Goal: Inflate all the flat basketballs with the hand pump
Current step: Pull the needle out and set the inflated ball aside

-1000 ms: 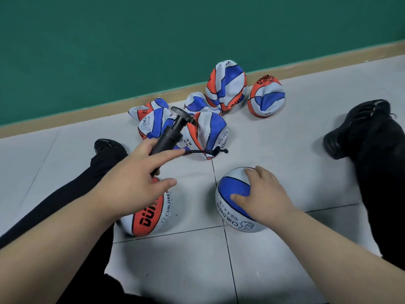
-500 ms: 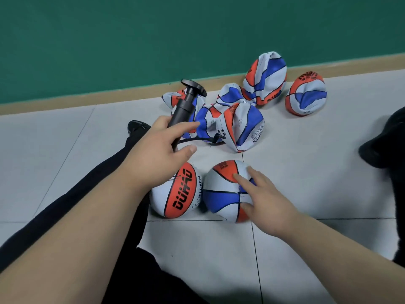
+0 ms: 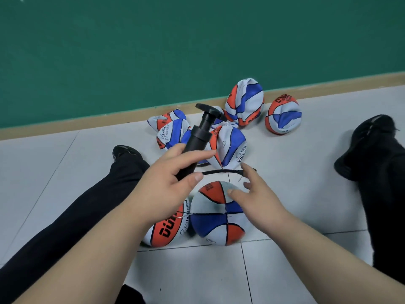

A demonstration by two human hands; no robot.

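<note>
Head view. The left hand (image 3: 166, 185) grips the lower barrel of the black hand pump (image 3: 198, 137), fingers and thumb curled round it. The pump tilts up and away from the hand, its T-handle at the top. A thin black hose (image 3: 219, 172) leaves the pump base just beyond the left thumb and runs across to the right hand (image 3: 256, 196). The right hand is spread and holds nothing. Its fingertips lie at the hose's far end, though contact there cannot be told, and its thumb lies over a round ball (image 3: 214, 224).

This ball, panelled in white, blue and orange with black seams, sits under and just nearer than the right hand. A second round ball (image 3: 168, 229), orange and white with black lettering, sits beneath the left hand, and the two appear to touch. Beyond both hands lies a heap of flat basketballs (image 3: 230, 145), crumpled and folded, in the same three colours. Further beyond the right hand, one flat ball (image 3: 245, 102) stands on edge against the wall, and another (image 3: 283, 115) lies beside it.

The floor (image 3: 295, 163) is pale grey tile with dark joints. A tan skirting (image 3: 87, 126) runs along the foot of a green wall (image 3: 175, 51). Legs in black trousers extend outside each hand, ending in a left shoe (image 3: 125, 152) and a right shoe (image 3: 368, 139), both black.
</note>
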